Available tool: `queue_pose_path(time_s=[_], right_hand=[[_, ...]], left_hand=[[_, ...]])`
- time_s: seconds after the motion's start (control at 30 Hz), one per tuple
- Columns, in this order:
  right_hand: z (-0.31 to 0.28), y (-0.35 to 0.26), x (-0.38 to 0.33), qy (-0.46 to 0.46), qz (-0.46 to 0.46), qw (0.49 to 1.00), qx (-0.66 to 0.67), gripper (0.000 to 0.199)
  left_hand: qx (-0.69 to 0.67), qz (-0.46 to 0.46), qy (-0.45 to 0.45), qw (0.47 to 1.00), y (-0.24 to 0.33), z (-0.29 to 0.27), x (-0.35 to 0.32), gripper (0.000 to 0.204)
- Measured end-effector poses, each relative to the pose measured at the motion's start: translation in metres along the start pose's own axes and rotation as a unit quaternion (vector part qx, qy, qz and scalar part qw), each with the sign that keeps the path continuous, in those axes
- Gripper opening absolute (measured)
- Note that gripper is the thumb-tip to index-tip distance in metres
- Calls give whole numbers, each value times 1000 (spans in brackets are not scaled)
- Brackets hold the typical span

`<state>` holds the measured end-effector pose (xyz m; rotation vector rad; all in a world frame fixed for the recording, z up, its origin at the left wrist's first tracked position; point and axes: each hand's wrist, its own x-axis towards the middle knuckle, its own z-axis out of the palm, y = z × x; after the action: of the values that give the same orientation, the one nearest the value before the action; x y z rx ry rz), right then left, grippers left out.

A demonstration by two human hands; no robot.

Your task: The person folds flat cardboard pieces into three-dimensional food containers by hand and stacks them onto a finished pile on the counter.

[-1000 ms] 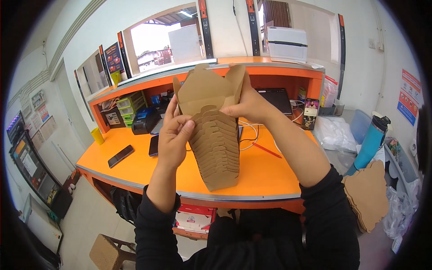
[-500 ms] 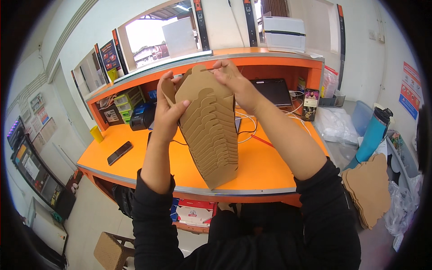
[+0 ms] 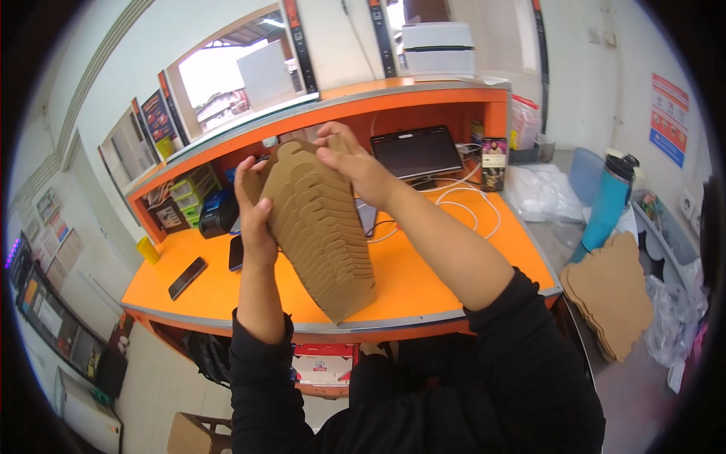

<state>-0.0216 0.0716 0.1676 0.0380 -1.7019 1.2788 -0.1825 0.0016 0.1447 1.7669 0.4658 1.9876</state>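
Observation:
A tall stack of nested brown cardboard boxes (image 3: 321,234) leans on the orange desk near its front edge, its overlapping rims stepping down toward me. My left hand (image 3: 257,212) grips the upper left side of the stack, thumb on the near face and fingers round the far side. At the top right, my right hand (image 3: 349,163) has its thumb on the near face and its fingers behind the rim of the uppermost box. Both hands are closed on the cardboard. The inside of the top box is mostly hidden.
Two phones, one dark (image 3: 187,278), lie on the desk (image 3: 408,265) at left, with a yellow cup (image 3: 148,250). Behind are a laptop (image 3: 416,151) and white cables (image 3: 473,212). At right stand a teal bottle (image 3: 605,204) and flat cardboard pieces (image 3: 609,295).
The view has shifted, so the desk sits differently in it. Both hands stay on the stack; the top box's flap now sits lower, closer to the ones beneath.

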Motion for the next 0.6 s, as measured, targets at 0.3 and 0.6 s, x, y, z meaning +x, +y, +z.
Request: queue_pose_path(time_s=[0.3, 0.6], right_hand=[[-49, -94, -92, -52, -135, 812, -566, 73], [-114, -182, -329, 31, 585, 419, -693, 53]], left_hand=[[284, 220, 52, 932, 21, 6, -25, 83], [276, 373, -322, 826, 64, 132, -83, 34]])
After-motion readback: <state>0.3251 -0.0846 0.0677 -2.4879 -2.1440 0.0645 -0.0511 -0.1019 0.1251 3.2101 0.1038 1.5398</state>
